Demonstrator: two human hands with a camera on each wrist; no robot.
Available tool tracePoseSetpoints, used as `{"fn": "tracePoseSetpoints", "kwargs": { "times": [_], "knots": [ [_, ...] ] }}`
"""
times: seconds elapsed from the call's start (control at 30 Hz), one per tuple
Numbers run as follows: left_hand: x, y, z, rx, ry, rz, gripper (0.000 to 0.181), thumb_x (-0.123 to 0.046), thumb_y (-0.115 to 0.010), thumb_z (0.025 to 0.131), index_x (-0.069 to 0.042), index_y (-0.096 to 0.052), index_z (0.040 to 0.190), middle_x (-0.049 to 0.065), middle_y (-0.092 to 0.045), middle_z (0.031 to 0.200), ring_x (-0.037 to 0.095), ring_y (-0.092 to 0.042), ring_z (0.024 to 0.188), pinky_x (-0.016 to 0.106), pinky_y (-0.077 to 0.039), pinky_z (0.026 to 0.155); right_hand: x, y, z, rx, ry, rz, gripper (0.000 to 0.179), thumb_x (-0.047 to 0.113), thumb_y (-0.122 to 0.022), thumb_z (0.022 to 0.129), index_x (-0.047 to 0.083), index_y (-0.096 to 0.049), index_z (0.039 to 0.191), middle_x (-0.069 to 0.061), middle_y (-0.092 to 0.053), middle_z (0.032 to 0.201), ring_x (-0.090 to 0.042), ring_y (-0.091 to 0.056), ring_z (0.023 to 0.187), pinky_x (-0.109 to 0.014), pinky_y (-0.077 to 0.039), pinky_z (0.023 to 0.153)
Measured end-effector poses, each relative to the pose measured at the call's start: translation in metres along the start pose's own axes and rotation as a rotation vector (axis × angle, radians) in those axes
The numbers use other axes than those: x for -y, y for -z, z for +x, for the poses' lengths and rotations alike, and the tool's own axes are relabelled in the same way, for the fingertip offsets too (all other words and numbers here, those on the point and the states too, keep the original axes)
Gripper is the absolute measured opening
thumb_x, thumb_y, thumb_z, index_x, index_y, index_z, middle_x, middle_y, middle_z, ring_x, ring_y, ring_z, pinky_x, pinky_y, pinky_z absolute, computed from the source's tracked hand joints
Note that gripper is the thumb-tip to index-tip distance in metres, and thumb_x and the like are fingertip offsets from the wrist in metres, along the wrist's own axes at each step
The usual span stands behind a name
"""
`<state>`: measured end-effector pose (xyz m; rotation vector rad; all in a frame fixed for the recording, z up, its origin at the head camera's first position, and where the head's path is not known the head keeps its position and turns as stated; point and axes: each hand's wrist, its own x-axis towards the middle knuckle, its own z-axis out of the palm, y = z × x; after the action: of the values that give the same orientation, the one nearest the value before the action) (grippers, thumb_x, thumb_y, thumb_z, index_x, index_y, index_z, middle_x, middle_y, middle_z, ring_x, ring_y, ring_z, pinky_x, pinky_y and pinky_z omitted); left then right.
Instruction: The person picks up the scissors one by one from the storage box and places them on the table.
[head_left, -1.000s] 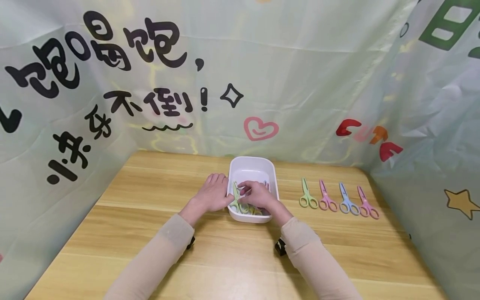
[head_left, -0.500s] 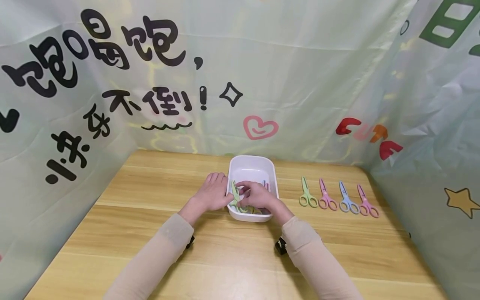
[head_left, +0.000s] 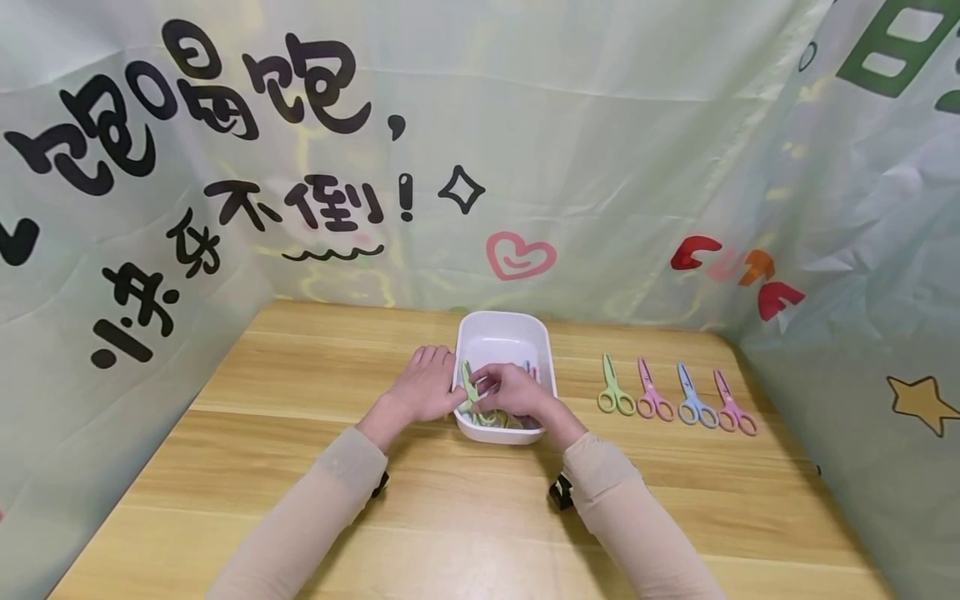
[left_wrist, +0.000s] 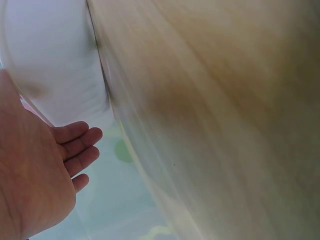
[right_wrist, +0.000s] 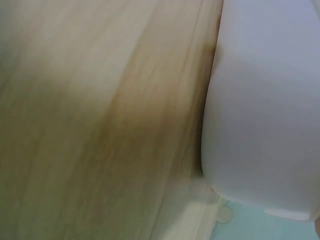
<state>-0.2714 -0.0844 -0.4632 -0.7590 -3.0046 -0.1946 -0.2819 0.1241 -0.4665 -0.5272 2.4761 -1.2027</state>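
Head view: the left hand (head_left: 426, 385) is resting against the left side of the white bin (head_left: 498, 436), fingers lying extended, thumb reaching the rim. The right hand (head_left: 513, 390) is sitting inside the bin, fingers curving toward the thumb beside the light-green scissors (head_left: 467, 380); cannot tell whether it is pinching or merely touching them. These scissors are lying by the bin's left wall, blades pointing away from the person; more handles (head_left: 512, 422) are showing below the right hand, partly hidden. Left wrist view is adding the left palm and four fingertips, spreading slightly beside the bin's outer wall. Right wrist view is showing mostly bin exterior and bench (head_left: 480, 525), so it is leaving the grip unsettled. To the bin's right, appearing in head view only, four scissors are lying in a row, blades pointing away: a green pair (head_left: 611, 387), a pink pair (head_left: 649, 390), a blue pair (head_left: 690, 393) and a second pink pair (head_left: 726, 397). Behind the bench, a printed cloth (head_left: 600, 167) is hanging.
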Motion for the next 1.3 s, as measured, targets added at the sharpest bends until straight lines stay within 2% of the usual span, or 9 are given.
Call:
{"fn": "tracePoseSetpoints", "kwargs": {
  "times": [0.37,0.63,0.8,0.93,1.07,1.3],
  "knots": [
    [-0.0009,0.0007,-0.0013,0.003,0.003,-0.010,0.066,-0.046,-0.044,0.094,0.007,-0.052,0.134,0.016,-0.052,0.125,0.032,-0.044,0.123,0.047,-0.028,0.118,-0.0014,-0.0001,-0.0005,-0.001,0.004,0.087,0.048,0.009,-0.085,0.084,0.003,-0.068,0.128,-0.008,-0.069,0.108,-0.016,-0.069,0.088,-0.027,-0.056,0.075],
    [0.0008,-0.0022,0.0002,0.001,0.002,-0.003,0.065,-0.045,-0.044,0.095,0.007,-0.051,0.134,0.016,-0.052,0.125,0.032,-0.043,0.124,0.047,-0.027,0.119,-0.0010,0.0001,-0.0002,-0.021,0.024,0.045,0.042,0.010,-0.080,0.089,0.001,-0.069,0.128,-0.010,-0.074,0.109,-0.019,-0.072,0.097,-0.032,-0.056,0.090],
    [-0.0004,0.0005,-0.0007,0.009,0.003,0.000,0.065,-0.045,-0.045,0.095,0.006,-0.052,0.134,0.015,-0.052,0.126,0.032,-0.042,0.124,0.046,-0.026,0.119,0.0007,0.0018,-0.0018,-0.030,0.032,0.050,0.044,0.009,-0.080,0.088,-0.002,-0.068,0.129,-0.014,-0.074,0.110,-0.017,-0.071,0.092,-0.026,-0.055,0.081],
    [-0.0009,0.0004,-0.0011,0.012,0.005,0.003,0.064,-0.045,-0.045,0.096,0.005,-0.053,0.134,0.014,-0.052,0.125,0.031,-0.042,0.123,0.046,-0.026,0.119,0.0003,0.0017,-0.0022,-0.027,0.017,0.097,0.044,0.007,-0.079,0.089,-0.003,-0.067,0.130,-0.015,-0.073,0.112,-0.017,-0.073,0.084,-0.024,-0.055,0.076],
    [-0.0007,-0.0004,-0.0009,0.008,0.003,0.000,0.063,-0.046,-0.047,0.097,0.005,-0.053,0.133,0.014,-0.052,0.124,0.031,-0.043,0.123,0.045,-0.027,0.119,0.0009,0.0022,-0.0037,-0.032,0.008,0.135,0.044,0.005,-0.078,0.090,-0.003,-0.066,0.131,-0.015,-0.072,0.112,-0.018,-0.074,0.079,-0.025,-0.056,0.076],
    [0.0000,-0.0006,-0.0002,-0.002,-0.002,-0.003,0.059,-0.043,-0.050,0.097,0.006,-0.054,0.130,0.014,-0.052,0.121,0.032,-0.043,0.122,0.046,-0.028,0.118,0.0057,0.0069,-0.0081,-0.064,0.003,0.182,0.044,0.004,-0.076,0.090,-0.004,-0.065,0.132,-0.017,-0.071,0.113,-0.020,-0.074,0.083,-0.030,-0.059,0.079]
  ]
}}
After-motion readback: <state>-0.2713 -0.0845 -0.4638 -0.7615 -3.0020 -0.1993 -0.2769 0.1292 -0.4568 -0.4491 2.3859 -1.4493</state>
